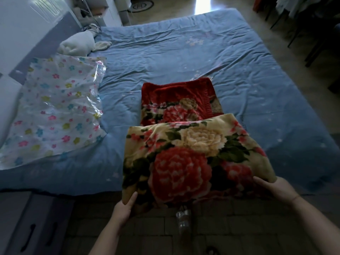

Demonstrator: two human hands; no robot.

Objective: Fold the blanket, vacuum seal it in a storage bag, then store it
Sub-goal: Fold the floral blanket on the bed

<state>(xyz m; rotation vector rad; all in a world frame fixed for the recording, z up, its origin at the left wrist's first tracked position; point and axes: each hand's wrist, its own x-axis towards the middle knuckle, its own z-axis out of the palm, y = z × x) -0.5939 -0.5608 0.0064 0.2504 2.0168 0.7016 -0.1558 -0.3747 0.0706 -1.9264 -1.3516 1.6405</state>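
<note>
Blanket [191, 159], half-folded at the bed's [184, 52] six o'clock edge, is gripped at its near corners by left hand [125, 208] and right hand [276, 188], likely to fold it toward twelve o'clock.

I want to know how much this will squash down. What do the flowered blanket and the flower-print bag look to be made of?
Blanket: looks like thick plush fleece, matte and fuzzy, folding in bulky, rounded layers. Storage bag: seemingly thin clear plastic film, glossy, with crinkles and bright glints along its edge.
</note>
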